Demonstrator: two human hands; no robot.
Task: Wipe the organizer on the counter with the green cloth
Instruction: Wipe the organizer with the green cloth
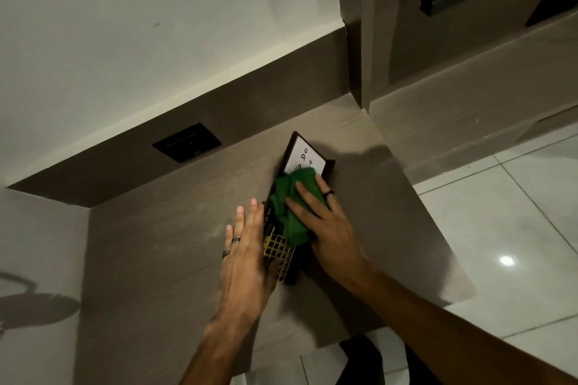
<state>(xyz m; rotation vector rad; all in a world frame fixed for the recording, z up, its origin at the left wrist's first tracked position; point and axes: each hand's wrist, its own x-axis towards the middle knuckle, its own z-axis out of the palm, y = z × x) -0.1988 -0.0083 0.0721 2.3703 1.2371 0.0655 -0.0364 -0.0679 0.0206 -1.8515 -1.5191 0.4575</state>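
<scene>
A dark organizer [328,167] lies on the brown counter [175,259]. It has a white handwritten card at its far end and a gold grid panel [278,255] at its near end. A green cloth [289,212] covers its middle. My right hand [322,222] presses flat on the cloth, fingers spread. My left hand [247,256] rests against the organizer's left side, fingers straight, thumb hidden under the grid end.
A black wall socket [186,142] sits in the dark backsplash at the counter's rear. A pillar [356,40] bounds the counter's far right corner. The counter's right edge drops to a white tiled floor [513,216]. A fan's shadow falls at the far left.
</scene>
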